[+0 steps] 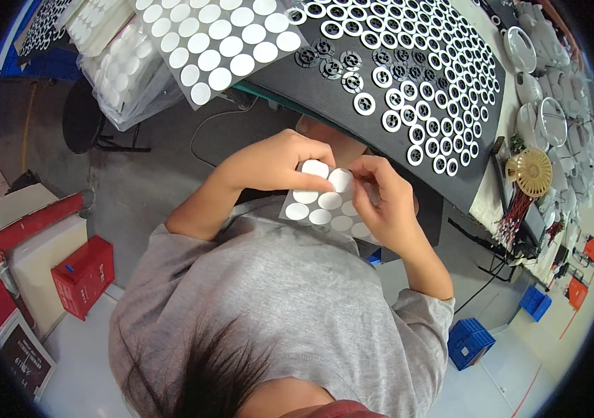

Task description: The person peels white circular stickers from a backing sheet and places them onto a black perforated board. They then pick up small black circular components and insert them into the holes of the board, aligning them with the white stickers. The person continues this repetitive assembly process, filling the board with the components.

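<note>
Both hands work a grey sheet of round white stickers (pixel 325 205) held above the lap.

Head view: the left hand (pixel 279 164) is curled, pinching the sheet's upper edge; the right hand (pixel 380 198) is bent over its right side, fingertips (pixel 354 174) closed on one white disc. Just beyond the near edge of the black tabletop (pixel 325 97) lie rows of white-ringed black round parts (pixel 422 76); a larger grey sheet of white discs (pixel 217 42) sits at its left corner.

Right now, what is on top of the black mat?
Rows of white rings and a few dark round parts lie on the black mat. A sheet of white discs covers its left end.
</note>
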A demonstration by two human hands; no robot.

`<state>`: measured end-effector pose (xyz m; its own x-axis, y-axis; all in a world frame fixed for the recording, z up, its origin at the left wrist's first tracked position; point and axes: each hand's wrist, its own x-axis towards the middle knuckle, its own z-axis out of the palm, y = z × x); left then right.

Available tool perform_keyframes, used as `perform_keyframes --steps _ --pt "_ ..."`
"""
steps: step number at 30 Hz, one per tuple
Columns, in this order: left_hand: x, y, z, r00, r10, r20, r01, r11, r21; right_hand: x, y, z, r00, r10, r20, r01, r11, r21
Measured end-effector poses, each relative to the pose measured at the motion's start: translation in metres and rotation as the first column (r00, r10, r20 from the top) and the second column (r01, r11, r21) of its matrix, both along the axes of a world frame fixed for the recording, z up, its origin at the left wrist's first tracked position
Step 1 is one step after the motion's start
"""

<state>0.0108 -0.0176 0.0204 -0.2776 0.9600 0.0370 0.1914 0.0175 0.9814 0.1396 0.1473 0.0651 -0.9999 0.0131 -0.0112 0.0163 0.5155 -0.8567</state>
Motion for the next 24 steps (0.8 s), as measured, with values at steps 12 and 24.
perform_keyframes --steps 12,24 --pt "0.002 -0.001 -0.005 0.991 -0.007 0.134 0.010 1.000 -0.020 -0.012 -0.002 0.005 0.955 0.187 -0.231 -0.054 0.872 0.486" --pt "-0.003 -0.015 -0.016 0.814 0.185 0.551 -0.170 0.982 -0.078 -0.046 0.021 0.028 0.973 0.218 -0.070 -0.207 0.969 0.138"
